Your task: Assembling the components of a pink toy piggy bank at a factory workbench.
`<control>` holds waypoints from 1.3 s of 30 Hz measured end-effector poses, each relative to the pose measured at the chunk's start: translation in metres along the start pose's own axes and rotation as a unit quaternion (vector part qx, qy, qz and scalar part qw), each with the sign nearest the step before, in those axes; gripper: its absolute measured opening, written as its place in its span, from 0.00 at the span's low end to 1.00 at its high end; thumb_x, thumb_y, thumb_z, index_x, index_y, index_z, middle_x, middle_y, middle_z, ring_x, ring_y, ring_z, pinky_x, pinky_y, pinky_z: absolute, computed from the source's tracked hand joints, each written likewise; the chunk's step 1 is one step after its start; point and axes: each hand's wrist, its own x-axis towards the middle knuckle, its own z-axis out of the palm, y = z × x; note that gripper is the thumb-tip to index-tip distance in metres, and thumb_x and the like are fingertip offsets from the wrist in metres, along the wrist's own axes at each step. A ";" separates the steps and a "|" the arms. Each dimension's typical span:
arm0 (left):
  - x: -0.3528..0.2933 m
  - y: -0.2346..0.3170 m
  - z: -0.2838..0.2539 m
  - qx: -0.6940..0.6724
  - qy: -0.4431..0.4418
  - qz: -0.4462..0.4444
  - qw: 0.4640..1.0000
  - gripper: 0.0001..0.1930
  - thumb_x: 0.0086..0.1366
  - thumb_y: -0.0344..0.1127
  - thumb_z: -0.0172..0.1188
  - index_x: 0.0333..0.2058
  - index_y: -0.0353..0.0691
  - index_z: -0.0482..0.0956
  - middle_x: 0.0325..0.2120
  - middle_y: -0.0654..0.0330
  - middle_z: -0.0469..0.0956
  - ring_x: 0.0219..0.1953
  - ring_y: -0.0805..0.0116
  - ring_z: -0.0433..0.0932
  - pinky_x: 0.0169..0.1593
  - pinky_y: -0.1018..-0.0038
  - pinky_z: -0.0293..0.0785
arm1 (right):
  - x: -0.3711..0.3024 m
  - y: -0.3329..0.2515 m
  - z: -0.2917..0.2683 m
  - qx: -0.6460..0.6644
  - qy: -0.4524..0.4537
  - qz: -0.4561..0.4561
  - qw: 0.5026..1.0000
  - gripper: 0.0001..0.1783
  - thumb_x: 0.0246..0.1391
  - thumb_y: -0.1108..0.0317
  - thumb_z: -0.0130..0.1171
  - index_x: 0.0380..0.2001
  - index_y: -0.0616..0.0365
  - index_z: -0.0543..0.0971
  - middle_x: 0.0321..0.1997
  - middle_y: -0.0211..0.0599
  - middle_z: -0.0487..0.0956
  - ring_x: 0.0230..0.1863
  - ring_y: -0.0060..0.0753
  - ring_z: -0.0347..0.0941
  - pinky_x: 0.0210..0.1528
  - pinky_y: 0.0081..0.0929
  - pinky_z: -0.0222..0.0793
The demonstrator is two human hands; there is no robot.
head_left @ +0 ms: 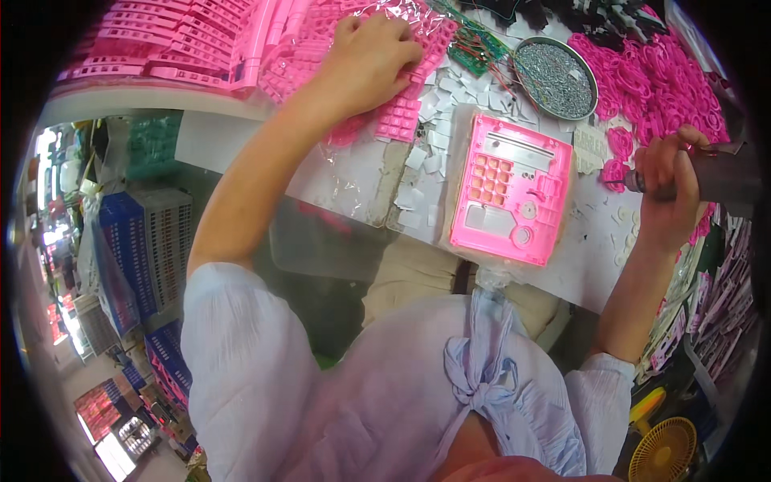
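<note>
At the back, my left hand (373, 64) rests on a heap of pink rubber button pads (309, 60), partly in clear plastic. Its fingers are bent down onto the pads and the fingertips are hidden. A pink button pad (399, 119) lies just below this hand. On the right, my right hand (673, 181) is wrapped around a dark electric screwdriver (727, 173), its tip pointing left over pink rings. Between the hands lies a pink plastic housing (514, 191) with a grid of square holes, on a plastic-wrapped block at the table's near edge.
A round tin of small screws (556, 79) stands behind the housing. Around it are white paper pieces (438, 108), green circuit boards with wires (478, 50) and a pink ring pile (650, 76). Stacked pink housings (161, 40) fill the back left. A yellow fan (662, 450) is at lower right.
</note>
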 end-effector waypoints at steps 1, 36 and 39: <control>-0.001 -0.001 -0.004 -0.051 0.013 0.004 0.999 0.13 0.57 0.39 0.68 0.41 0.48 0.84 0.39 0.61 0.81 0.47 0.60 0.78 0.55 0.54 0.67 | -0.001 -0.003 0.001 -0.057 0.042 -0.006 0.997 0.20 0.61 0.73 0.56 0.56 0.64 0.70 0.27 0.32 0.70 0.27 0.27 0.68 0.32 0.30 0.67; -0.044 0.097 -0.029 -0.684 0.013 -0.264 0.680 0.20 0.63 0.29 0.68 0.52 0.33 0.74 0.35 0.62 0.79 0.36 0.76 0.79 0.36 0.80 0.77 | 0.017 0.054 0.110 -0.184 -0.175 0.281 0.926 0.14 0.63 0.64 0.62 0.41 0.66 0.82 0.31 0.30 0.82 0.32 0.16 0.76 0.34 0.16 0.72; -0.044 0.106 -0.025 -0.761 0.045 -0.293 0.578 0.18 0.63 0.32 0.69 0.47 0.32 0.75 0.31 0.62 0.80 0.32 0.76 0.79 0.33 0.78 0.77 | 0.009 0.047 0.107 -0.145 -0.132 0.201 0.960 0.07 0.58 0.72 0.66 0.38 0.65 0.84 0.33 0.30 0.84 0.34 0.17 0.78 0.37 0.18 0.75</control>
